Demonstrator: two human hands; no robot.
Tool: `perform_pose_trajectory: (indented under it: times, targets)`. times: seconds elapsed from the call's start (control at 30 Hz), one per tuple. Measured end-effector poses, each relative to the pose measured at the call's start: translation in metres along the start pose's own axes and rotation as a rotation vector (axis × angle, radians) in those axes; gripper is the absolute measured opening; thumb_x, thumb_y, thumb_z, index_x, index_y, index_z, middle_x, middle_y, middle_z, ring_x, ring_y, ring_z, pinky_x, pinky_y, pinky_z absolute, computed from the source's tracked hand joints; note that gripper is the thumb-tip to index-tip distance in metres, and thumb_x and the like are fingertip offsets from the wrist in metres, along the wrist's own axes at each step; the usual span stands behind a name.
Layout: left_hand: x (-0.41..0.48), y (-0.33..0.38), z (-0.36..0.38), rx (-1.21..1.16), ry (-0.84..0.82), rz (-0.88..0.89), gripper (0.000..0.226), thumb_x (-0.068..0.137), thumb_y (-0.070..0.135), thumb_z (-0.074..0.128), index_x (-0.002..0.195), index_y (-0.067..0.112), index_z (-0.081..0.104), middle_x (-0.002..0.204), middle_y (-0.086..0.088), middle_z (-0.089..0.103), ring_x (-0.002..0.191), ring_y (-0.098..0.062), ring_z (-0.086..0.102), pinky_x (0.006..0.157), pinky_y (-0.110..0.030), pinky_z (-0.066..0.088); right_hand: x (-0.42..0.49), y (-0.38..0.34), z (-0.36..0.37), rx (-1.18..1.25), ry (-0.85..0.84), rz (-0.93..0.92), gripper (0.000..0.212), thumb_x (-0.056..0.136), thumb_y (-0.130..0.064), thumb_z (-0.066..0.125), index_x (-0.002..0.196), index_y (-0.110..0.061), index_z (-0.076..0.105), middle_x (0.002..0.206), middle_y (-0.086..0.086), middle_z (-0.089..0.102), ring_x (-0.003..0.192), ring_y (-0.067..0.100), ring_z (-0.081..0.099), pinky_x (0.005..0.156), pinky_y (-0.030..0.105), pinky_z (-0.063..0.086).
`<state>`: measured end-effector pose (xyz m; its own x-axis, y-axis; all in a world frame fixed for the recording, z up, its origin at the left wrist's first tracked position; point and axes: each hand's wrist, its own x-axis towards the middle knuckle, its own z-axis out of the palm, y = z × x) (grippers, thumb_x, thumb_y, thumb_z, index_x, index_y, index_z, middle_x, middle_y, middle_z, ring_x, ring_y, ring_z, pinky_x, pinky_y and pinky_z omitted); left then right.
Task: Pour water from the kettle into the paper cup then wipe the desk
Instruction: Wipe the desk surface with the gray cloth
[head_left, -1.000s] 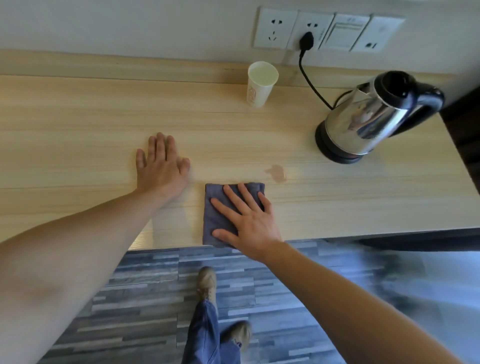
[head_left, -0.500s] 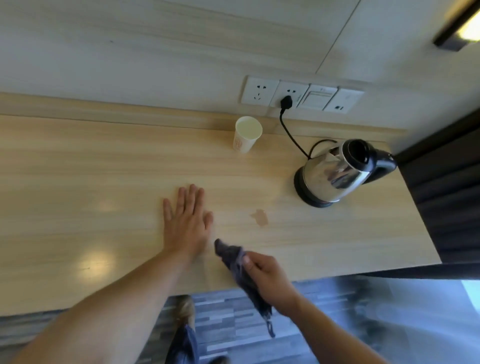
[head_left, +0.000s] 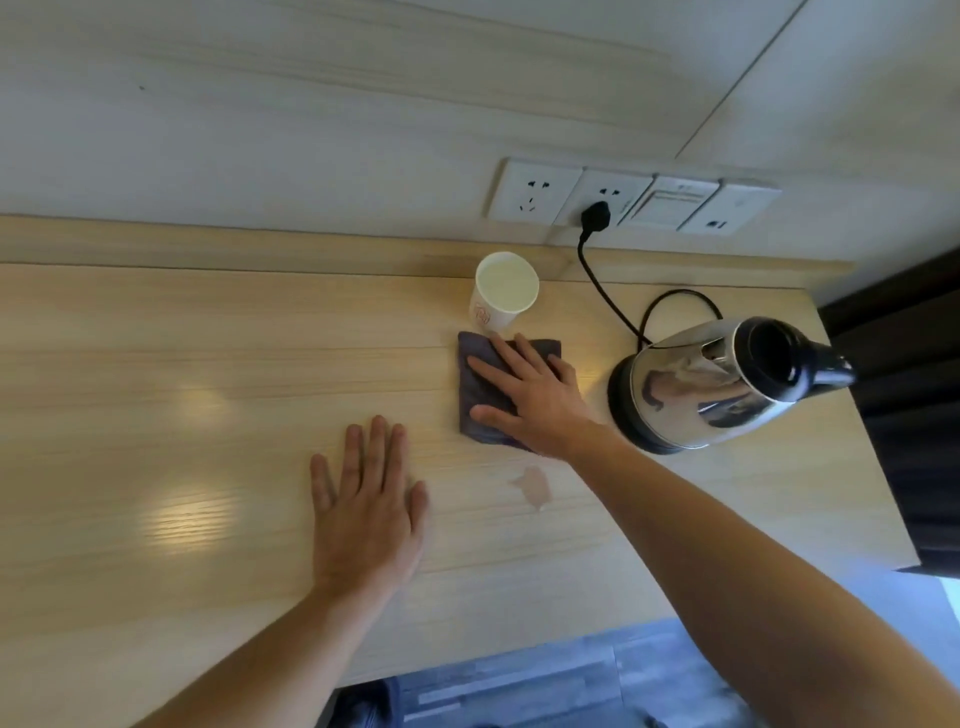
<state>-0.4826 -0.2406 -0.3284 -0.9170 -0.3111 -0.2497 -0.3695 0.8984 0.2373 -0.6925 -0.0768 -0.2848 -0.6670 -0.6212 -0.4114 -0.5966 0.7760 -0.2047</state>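
Pale wood grain runs across our desk, with a row of wall sockets behind it and a black cord trailing down to the kettle, which sits upright on its base at the right end. Our paper cup stands near the back edge, apparently filled, so we judge the pouring finished and the wiping under way.

Our right hand lies flat with fingers spread on the grey cloth, pressing it down rather than clutching it; the cloth's far edge lies just beside the cup's foot. Our left hand rests flat and empty on the bare wood, steadying us.

A small wet patch shows nearer to us than the cloth, between our two hands and not yet covered. To wipe well, we should draw the cloth back towards ourselves over that patch, keeping the palm flat so the whole cloth stays in contact. We should mind the cup, since a push away from us could tip it, and keep clear of the kettle base on the right.
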Motion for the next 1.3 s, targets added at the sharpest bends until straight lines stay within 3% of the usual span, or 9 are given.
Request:
perform_pose_trajectory:
  times: [0.07, 0.17, 0.47, 0.8, 1.07, 1.3]
  targets:
    - [0.000, 0.000, -0.001, 0.011, 0.009, -0.005, 0.068, 0.106, 0.054, 0.012, 0.164, 0.023, -0.002, 0.174, -0.003, -0.008, 0.160, -0.024, -0.009, 0.129, -0.061, 0.002, 0.001, 0.002, 0.009, -0.028, 0.012, -0.008, 0.076, 0.092, -0.083, 0.027, 0.158, -0.057, 0.000, 0.172, -0.016, -0.014, 0.158, 0.017, -0.019, 0.125, 0.053, -0.004]
    - [0.001, 0.002, -0.001, 0.018, -0.005, -0.015, 0.068, 0.105, 0.054, 0.010, 0.164, 0.024, -0.005, 0.174, -0.002, -0.011, 0.161, -0.024, -0.011, 0.129, -0.060, 0.000, 0.002, -0.002, 0.019, -0.061, 0.053, 0.011, 0.079, 0.088, -0.089, 0.024, 0.155, -0.061, -0.008, 0.172, -0.013, -0.019, 0.157, 0.021, -0.023, 0.125, 0.060, -0.005]
    - [-0.001, 0.005, -0.002, 0.025, 0.021, -0.045, 0.068, 0.105, 0.053, 0.014, 0.166, 0.026, 0.001, 0.176, 0.001, -0.003, 0.162, -0.023, -0.005, 0.129, -0.061, 0.004, -0.034, -0.004, 0.038, -0.065, 0.064, -0.009, 0.084, 0.080, -0.095, 0.028, 0.151, -0.067, -0.007, 0.172, -0.010, -0.021, 0.157, 0.029, -0.023, 0.121, 0.070, -0.008]
    - [-0.005, 0.011, -0.004, 0.055, 0.062, -0.074, 0.068, 0.103, 0.051, 0.017, 0.166, 0.026, 0.004, 0.176, 0.003, 0.000, 0.163, -0.022, -0.003, 0.129, -0.059, 0.004, -0.114, -0.009, 0.084, -0.057, 0.133, -0.045, 0.075, 0.088, -0.088, 0.022, 0.155, -0.063, -0.003, 0.173, -0.011, -0.014, 0.158, 0.024, -0.019, 0.123, 0.064, -0.008]
    - [-0.007, 0.014, 0.002, 0.045, 0.045, -0.098, 0.067, 0.104, 0.049, 0.013, 0.166, 0.027, -0.002, 0.176, 0.002, -0.007, 0.162, -0.021, -0.008, 0.129, -0.059, -0.001, -0.178, -0.010, 0.124, -0.010, 0.179, -0.127, 0.060, 0.101, -0.072, 0.020, 0.158, -0.058, 0.007, 0.173, -0.014, -0.003, 0.159, 0.016, -0.013, 0.127, 0.053, -0.005]
    - [-0.041, 0.041, 0.014, 0.029, 0.049, -0.016, 0.066, 0.105, 0.050, 0.015, 0.165, 0.030, -0.003, 0.176, 0.002, -0.009, 0.162, -0.021, -0.007, 0.130, -0.057, 0.000, -0.221, -0.010, 0.159, 0.088, 0.348, -0.179, 0.052, 0.107, -0.055, 0.033, 0.156, -0.040, 0.037, 0.169, -0.014, 0.022, 0.158, 0.009, 0.012, 0.127, 0.046, 0.008]
